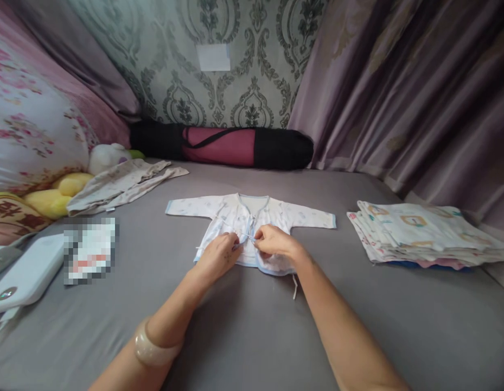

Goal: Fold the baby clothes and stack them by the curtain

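Note:
A small white baby shirt (276, 213) with blue trim and a faint print lies spread on the grey sheet, its sleeves stretched out to both sides. Over its front, my left hand (222, 252) is closed in a pinch at the middle opening. My right hand (274, 241) pinches there too, just to the right. Between the fingertips runs a thin pale tie string (247, 236), which both hands appear to grip. Another tie (294, 287) hangs loose below the hem by my right wrist. The fingertips are partly hidden.
Folded printed cloths (422, 228) are stacked at right. On the left lie a pale garment (121, 187), yellow plush toy (56, 195), white device (30, 271) and blurred packet (91, 252). A black-and-maroon long bag (219, 145) rests along the wall.

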Tool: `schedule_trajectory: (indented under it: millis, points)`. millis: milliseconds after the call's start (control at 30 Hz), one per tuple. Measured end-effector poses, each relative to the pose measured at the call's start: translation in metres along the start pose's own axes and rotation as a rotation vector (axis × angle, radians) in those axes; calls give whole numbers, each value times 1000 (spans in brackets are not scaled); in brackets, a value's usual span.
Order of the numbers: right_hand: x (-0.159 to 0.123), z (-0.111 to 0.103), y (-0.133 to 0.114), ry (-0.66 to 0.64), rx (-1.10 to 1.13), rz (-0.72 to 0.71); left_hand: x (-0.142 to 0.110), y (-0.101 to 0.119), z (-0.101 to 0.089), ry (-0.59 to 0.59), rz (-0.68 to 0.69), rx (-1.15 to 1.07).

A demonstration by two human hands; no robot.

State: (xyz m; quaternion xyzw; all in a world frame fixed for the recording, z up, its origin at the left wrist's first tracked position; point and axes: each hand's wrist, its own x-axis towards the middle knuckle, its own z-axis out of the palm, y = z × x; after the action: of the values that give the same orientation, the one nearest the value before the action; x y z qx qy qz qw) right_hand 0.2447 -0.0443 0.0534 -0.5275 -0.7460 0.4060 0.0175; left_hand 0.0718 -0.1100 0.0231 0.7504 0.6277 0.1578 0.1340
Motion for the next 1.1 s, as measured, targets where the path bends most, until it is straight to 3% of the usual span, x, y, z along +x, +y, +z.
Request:
schedule_trajectory:
  millis: [133, 233, 433, 567, 667, 833, 967, 1100]
  points:
    - [6, -7, 7, -69, 427, 107, 4, 1, -7, -24, -131, -92]
    - [4, -13, 5, -72, 613, 103, 4, 9, -15, 27, -208, -169]
    - [-2, -23, 1, -61, 814, 12, 3, 20, -25, 174, -166, -381]
    - [-5, -27, -3, -35, 894, -12, 5, 26, -20, 142, -188, -443]
    - [-6, -26, -9, -20, 922, -2, 7, 28, -10, 93, -154, -485]
    - [-5, -14, -14, 0, 842, -8, 5, 28, 3, -42, 43, -377]
    - [3, -2, -6, -17, 727, 25, -5, 34, -10, -129, 21, -295]
    - [9, 5, 1, -54, 543, -7, -10, 33, -33, -201, -25, -387]
